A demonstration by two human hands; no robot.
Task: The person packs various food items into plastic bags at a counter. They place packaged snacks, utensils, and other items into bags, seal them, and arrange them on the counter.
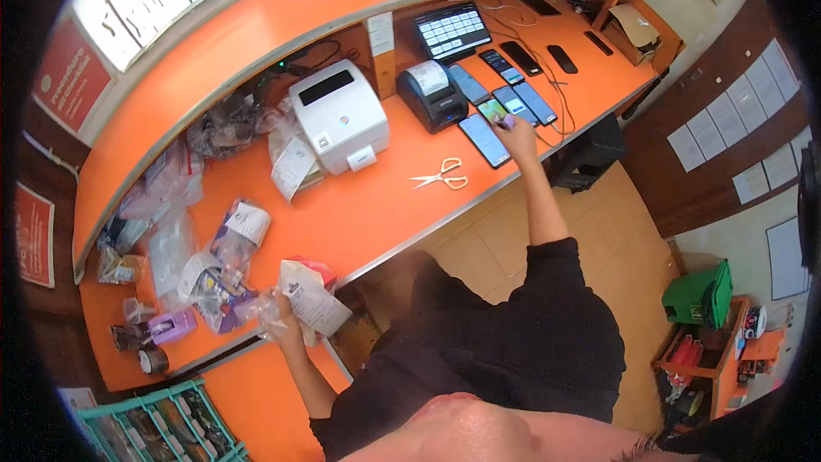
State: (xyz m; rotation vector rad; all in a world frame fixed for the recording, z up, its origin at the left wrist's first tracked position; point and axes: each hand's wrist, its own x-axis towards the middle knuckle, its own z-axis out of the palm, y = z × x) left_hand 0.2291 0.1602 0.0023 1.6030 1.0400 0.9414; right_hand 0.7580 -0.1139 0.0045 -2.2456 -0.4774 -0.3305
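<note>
My left hand (284,325) is closed on a crumpled clear plastic bag (259,310) at the front edge of the orange counter. Beside it lies a package with a white paper slip (310,298) and some red behind it. Farther left are more wrapped packages with slips (248,224). My right hand (518,139) reaches over a group of smartphones, its fingers closed around a small purple object (506,122) whose kind I cannot make out. Just left of that hand is a phone with a lit bluish screen (485,140). White-handled scissors (441,175) lie between my hands.
A white label printer (340,115) and a black receipt printer (432,96) stand on the counter, a tablet (453,32) behind. Plastic bags and a purple tape dispenser (173,325) crowd the left. A teal crate (167,423) sits lower left, a green bin (697,293) at right.
</note>
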